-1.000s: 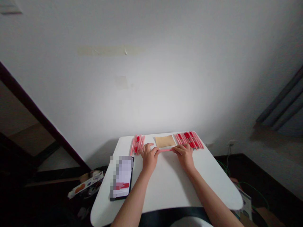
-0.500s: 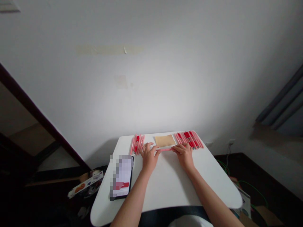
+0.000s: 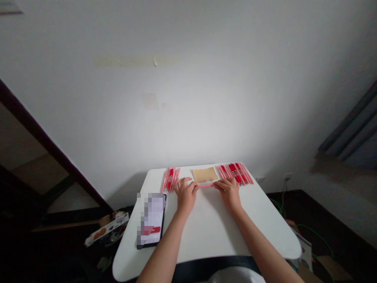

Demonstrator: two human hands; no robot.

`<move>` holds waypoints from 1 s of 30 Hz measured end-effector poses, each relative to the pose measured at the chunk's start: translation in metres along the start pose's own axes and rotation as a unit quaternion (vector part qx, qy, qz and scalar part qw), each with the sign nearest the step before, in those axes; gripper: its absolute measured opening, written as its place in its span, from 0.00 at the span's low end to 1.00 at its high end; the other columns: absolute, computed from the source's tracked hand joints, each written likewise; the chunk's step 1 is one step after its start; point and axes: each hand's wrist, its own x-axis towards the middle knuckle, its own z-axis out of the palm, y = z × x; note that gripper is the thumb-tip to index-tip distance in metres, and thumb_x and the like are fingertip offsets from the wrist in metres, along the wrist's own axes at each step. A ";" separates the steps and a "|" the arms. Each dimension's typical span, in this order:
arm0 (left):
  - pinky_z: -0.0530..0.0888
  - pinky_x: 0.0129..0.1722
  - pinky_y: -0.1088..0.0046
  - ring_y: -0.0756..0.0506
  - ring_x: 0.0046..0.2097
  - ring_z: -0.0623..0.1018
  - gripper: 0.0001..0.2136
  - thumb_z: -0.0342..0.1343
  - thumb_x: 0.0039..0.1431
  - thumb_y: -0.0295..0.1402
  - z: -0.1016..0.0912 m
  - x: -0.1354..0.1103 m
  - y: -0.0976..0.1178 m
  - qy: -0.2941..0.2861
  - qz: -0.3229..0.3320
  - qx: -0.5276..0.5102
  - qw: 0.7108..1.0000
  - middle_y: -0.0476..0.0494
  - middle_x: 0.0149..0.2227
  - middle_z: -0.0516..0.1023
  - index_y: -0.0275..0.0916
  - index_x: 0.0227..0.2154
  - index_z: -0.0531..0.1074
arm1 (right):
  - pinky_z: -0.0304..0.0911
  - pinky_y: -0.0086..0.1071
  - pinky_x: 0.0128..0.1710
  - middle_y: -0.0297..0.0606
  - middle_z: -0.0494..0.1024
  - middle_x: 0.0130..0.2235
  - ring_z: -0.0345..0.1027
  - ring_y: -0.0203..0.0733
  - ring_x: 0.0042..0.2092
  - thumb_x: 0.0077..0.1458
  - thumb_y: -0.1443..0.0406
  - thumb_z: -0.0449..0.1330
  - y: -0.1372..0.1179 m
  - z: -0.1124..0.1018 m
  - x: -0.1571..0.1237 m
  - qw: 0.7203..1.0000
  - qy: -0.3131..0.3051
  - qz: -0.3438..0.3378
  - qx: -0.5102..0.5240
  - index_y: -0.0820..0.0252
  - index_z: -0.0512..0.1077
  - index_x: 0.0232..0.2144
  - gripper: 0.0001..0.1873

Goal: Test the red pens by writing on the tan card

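Observation:
A slim pink pen (image 3: 206, 185) lies crosswise between my hands, close above the white table (image 3: 215, 228). My left hand (image 3: 185, 192) pinches its left end between thumb and finger, with the other fingers spread. At the other end, my right hand (image 3: 229, 192) has its fingers closed on the pen. Just beyond the pen is a flat tan piece of paper or card (image 3: 205, 175). Several pink and red pens (image 3: 171, 180) lie side by side near my left fingers. A larger row of similar pens (image 3: 235, 174) lies beyond my right hand.
A phone (image 3: 153, 220) with a partly blurred screen lies on the table's left side. The wall (image 3: 188, 118) rises behind the far edge. Boxes (image 3: 107, 230) and clutter sit on the floor at left, and green cables (image 3: 316, 236) run at right.
Hardly anything differs. Both hands keep their hold on the pen in the same place, with only a tiny shift at the left thumb and in the camera's view.

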 end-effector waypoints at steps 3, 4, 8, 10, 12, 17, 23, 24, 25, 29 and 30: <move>0.56 0.57 0.49 0.40 0.54 0.66 0.08 0.52 0.60 0.37 0.001 0.001 0.000 -0.003 -0.005 0.008 1.000 0.45 0.49 0.73 0.45 0.32 0.76 | 0.47 0.42 0.46 0.33 0.80 0.36 0.58 0.47 0.44 0.60 0.60 0.56 -0.001 0.000 0.000 1.000 -0.001 -0.002 0.004 0.45 0.79 0.34 0.11; 0.56 0.57 0.49 0.39 0.54 0.66 0.09 0.51 0.60 0.37 0.001 0.001 0.000 -0.004 -0.010 0.010 1.000 0.45 0.49 0.73 0.45 0.31 0.76 | 0.47 0.42 0.46 0.33 0.80 0.36 0.58 0.47 0.44 0.60 0.60 0.56 -0.002 0.000 0.000 1.000 -0.003 -0.004 0.006 0.45 0.80 0.33 0.11; 0.55 0.57 0.47 0.39 0.54 0.66 0.11 0.50 0.61 0.38 0.000 0.001 0.001 -0.009 -0.016 0.018 1.000 0.45 0.50 0.73 0.44 0.29 0.76 | 0.47 0.42 0.46 0.34 0.80 0.35 0.58 0.46 0.44 0.60 0.61 0.56 -0.006 -0.003 0.000 1.000 -0.006 -0.002 0.007 0.45 0.80 0.33 0.11; 0.55 0.58 0.47 0.39 0.54 0.66 0.12 0.50 0.61 0.38 0.000 0.001 0.001 -0.011 -0.016 0.019 1.000 0.45 0.50 0.73 0.43 0.27 0.76 | 0.47 0.42 0.46 0.34 0.80 0.36 0.58 0.46 0.44 0.60 0.61 0.56 -0.006 -0.003 0.000 1.000 -0.005 -0.003 0.008 0.45 0.80 0.33 0.11; 0.55 0.58 0.47 0.39 0.54 0.66 0.12 0.50 0.61 0.38 0.000 0.000 0.001 -0.013 -0.018 0.019 1.000 0.45 0.50 0.73 0.42 0.27 0.75 | 0.47 0.42 0.46 0.34 0.80 0.36 0.59 0.46 0.44 0.60 0.61 0.56 -0.005 -0.003 0.000 1.000 -0.004 -0.004 0.009 0.45 0.80 0.33 0.11; 0.54 0.58 0.47 0.39 0.55 0.66 0.11 0.51 0.60 0.38 0.002 0.001 -0.001 -0.009 -0.018 0.010 1.000 0.44 0.50 0.73 0.43 0.29 0.76 | 0.47 0.42 0.47 0.34 0.80 0.36 0.59 0.46 0.45 0.60 0.62 0.57 -0.004 -0.002 0.000 1.000 -0.005 0.001 0.006 0.46 0.80 0.33 0.10; 0.57 0.57 0.50 0.39 0.54 0.67 0.08 0.62 0.51 0.38 0.000 0.001 0.000 0.001 -0.013 -0.020 1.000 0.43 0.48 0.73 0.48 0.36 0.77 | 0.48 0.42 0.46 0.35 0.80 0.36 0.59 0.47 0.44 0.61 0.61 0.55 -0.005 -0.003 0.001 1.000 -0.005 0.007 -0.004 0.46 0.80 0.34 0.12; 0.57 0.57 0.50 0.39 0.54 0.67 0.08 0.63 0.50 0.38 0.000 0.001 0.000 0.001 -0.010 -0.020 1.000 0.44 0.48 0.73 0.47 0.35 0.77 | 0.48 0.42 0.46 0.36 0.80 0.36 0.59 0.47 0.44 0.61 0.60 0.55 -0.005 -0.003 0.001 1.000 -0.004 0.009 -0.005 0.46 0.80 0.34 0.12; 0.57 0.57 0.50 0.39 0.55 0.67 0.08 0.63 0.49 0.37 0.000 0.001 0.000 0.001 -0.008 -0.019 1.000 0.44 0.49 0.73 0.47 0.35 0.77 | 0.48 0.42 0.46 0.36 0.80 0.36 0.59 0.47 0.44 0.61 0.60 0.55 -0.004 -0.003 0.001 1.000 -0.003 0.010 -0.005 0.46 0.80 0.34 0.12; 0.57 0.57 0.51 0.39 0.55 0.67 0.05 0.62 0.51 0.36 0.001 0.001 -0.002 -0.002 -0.007 -0.015 1.000 0.44 0.49 0.73 0.46 0.32 0.77 | 0.48 0.42 0.46 0.36 0.80 0.37 0.59 0.47 0.45 0.60 0.61 0.56 -0.005 -0.003 0.001 1.000 -0.007 0.008 -0.001 0.46 0.80 0.34 0.12; 0.57 0.57 0.51 0.40 0.54 0.67 0.04 0.60 0.53 0.37 0.002 0.001 -0.002 -0.002 -0.009 -0.014 1.000 0.44 0.49 0.73 0.46 0.32 0.77 | 0.48 0.42 0.46 0.35 0.80 0.37 0.59 0.47 0.44 0.60 0.61 0.56 -0.005 -0.004 0.001 1.000 -0.008 0.007 0.000 0.46 0.80 0.34 0.11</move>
